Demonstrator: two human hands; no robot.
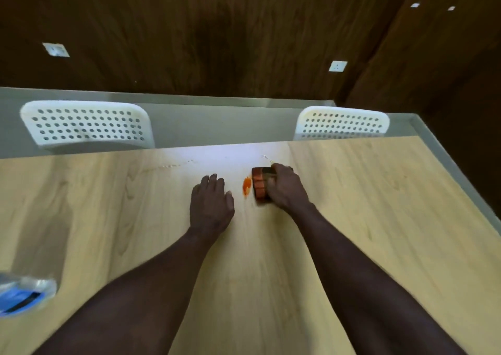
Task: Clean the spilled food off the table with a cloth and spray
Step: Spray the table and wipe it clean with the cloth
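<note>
Glossy pale wood-grain table point(352, 205); perforated white plastic chairs point(86, 124).

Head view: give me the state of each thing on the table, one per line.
Left hand: flat on the table, fingers straight.
Right hand: grips the cloth.
Cloth: folded, pressed on the table right of the spill.
Spill: orange smear, not yet wiped.
Bottle: at the left edge, blurred, partly cut off.

Dark wood-panel walls point(217, 29) w/ white sockets point(337, 66), grey floor point(217, 124), 2 white perforated chairs point(86, 124) opp. side
</note>
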